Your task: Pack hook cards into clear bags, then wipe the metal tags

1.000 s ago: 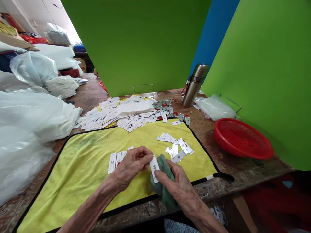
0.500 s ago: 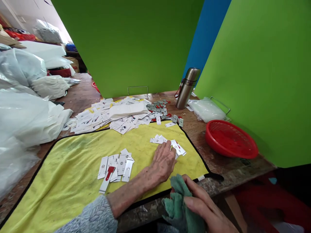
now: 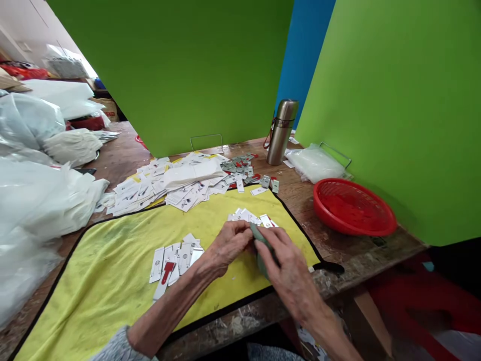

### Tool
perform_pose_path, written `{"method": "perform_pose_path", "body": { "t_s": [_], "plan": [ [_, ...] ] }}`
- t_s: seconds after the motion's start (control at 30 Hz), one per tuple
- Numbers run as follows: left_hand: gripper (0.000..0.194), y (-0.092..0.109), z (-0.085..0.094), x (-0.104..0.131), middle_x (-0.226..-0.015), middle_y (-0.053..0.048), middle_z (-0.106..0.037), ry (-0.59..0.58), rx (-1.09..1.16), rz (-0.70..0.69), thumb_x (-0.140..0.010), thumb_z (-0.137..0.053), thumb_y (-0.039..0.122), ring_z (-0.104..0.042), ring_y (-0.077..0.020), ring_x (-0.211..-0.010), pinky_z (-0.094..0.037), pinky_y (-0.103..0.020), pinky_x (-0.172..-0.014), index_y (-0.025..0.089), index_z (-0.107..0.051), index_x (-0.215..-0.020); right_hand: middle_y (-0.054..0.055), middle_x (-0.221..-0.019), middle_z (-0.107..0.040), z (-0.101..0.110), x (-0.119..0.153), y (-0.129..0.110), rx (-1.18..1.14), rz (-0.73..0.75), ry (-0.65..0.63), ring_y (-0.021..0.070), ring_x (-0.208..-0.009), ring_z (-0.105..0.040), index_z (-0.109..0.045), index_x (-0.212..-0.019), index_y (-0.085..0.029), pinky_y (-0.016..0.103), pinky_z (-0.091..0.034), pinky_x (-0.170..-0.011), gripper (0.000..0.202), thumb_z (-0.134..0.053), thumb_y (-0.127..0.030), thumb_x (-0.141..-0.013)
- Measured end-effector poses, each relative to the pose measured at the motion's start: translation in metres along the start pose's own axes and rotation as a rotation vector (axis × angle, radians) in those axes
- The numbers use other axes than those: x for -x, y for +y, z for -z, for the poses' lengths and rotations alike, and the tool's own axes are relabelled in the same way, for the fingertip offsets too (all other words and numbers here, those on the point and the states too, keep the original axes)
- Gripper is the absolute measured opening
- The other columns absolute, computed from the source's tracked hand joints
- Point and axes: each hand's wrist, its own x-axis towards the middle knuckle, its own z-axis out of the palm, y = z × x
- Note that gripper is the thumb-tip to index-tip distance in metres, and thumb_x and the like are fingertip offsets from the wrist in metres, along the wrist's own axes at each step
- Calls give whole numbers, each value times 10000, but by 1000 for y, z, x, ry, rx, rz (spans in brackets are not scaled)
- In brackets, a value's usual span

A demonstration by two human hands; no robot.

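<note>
My right hand [image 3: 287,255] is wrapped round a green cloth [image 3: 262,250] above the yellow towel [image 3: 124,250]. Touching it, my left hand [image 3: 231,243] has its fingers pinched together; whatever they hold is hidden. Just behind both hands lie small white-and-metal pieces [image 3: 244,215], partly covered by them. A second group of such pieces [image 3: 185,258] rests on the towel to the left, with a red part [image 3: 167,271] on top of one of them.
Behind the towel are a heap of printed cards [image 3: 143,188] and a pile of metal and red parts [image 3: 240,165]. A steel flask [image 3: 281,133], a plastic bag [image 3: 315,163] and a red basket [image 3: 319,205] stand right. White bags [image 3: 33,200] fill the left side.
My left hand has lifted from the right-hand pieces and drawn back to meet my right hand. My right hand has moved forward over the towel with the green cloth. The view has shifted slightly.
</note>
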Motion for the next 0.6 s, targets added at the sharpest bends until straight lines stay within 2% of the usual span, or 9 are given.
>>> {"method": "perform_pose_path", "body": {
  "t_s": [0.1, 0.17, 0.2, 0.27, 0.33, 0.37, 0.43, 0.5, 0.6],
  "plan": [
    [177, 3, 9, 3, -489, 60, -491, 139, 66, 19, -645, -658, 278, -403, -50, -460, -311, -192, -485, 144, -564, -578, 141, -1135, -640, -14, 10, -4, 205, 142, 21, 304, -1037, -590, -602, -1228, -191, 422, -538, -775, 394, -401, -176, -889],
    [170, 2, 16, 5, -503, 43, -537, 196, 78, 15, -645, -669, 281, -443, -56, -467, -326, -193, -492, 138, -587, -608, 136, -1108, -651, -12, 18, -1, 144, 168, -6, 286, -996, -612, -626, -1186, -188, 393, -543, -754, 382, -408, -175, -873],
    [171, 2, 20, 6, -514, 31, -563, 207, 81, 9, -646, -675, 288, -472, -64, -475, -335, -195, -498, 137, -596, -632, 126, -1062, -663, -8, 19, 1, 60, 127, -32, 267, -956, -625, -645, -1139, -182, 378, -539, -764, 351, -413, -198, -876],
    [197, 0, 22, 9, -538, 12, -605, 195, 95, 18, -644, -687, 314, -525, -86, -495, -351, -204, -509, 144, -593, -679, 95, -968, -673, 0, 18, 6, -163, -69, -79, 232, -884, -630, -652, -1074, -177, 347, -521, -782, 310, -420, -285, -900],
    [234, -2, 17, 12, -553, 12, -610, 165, 116, 24, -638, -697, 343, -541, -98, -516, -362, -212, -522, 154, -571, -695, 64, -937, -670, 4, 11, 6, -419, -282, -129, 209, -867, -619, -628, -1084, -181, 310, -508, -775, 329, -447, -389, -904],
    [245, -3, 13, 14, -564, 17, -603, 155, 116, 9, -635, -700, 352, -533, -95, -531, -367, -213, -535, 155, -563, -687, 52, -929, -665, 3, 7, 4, -525, -344, -163, 201, -864, -610, -618, -1087, -179, 288, -502, -758, 344, -482, -424, -888],
    [250, -3, 7, 19, -587, 27, -578, 140, 93, -32, -631, -703, 355, -499, -84, -563, -371, -213, -564, 150, -564, -669, 22, -843, -635, -3, 1, -2, -637, -373, -219, 174, -792, -579, -624, -1001, -166, 247, -483, -693, 318, -559, -430, -837],
    [251, -3, 7, 26, -593, 36, -550, 125, 47, -47, -632, -699, 361, -460, -79, -572, -366, -215, -573, 149, -567, -657, -14, -717, -566, -9, 0, -8, -636, -365, -267, 137, -678, -513, -619, -846, -157, 223, -443, -616, 240, -599, -392, -801],
    [277, -2, 29, 40, -592, 37, -531, 103, -69, -8, -663, -658, 424, -440, -90, -557, -362, -231, -560, 163, -566, -668, -28, -678, -523, -9, 5, -9, -665, -363, -375, 114, -627, -460, -619, -785, -156, 212, -411, -574, 237, -614, -392, -799]
  ]
}}
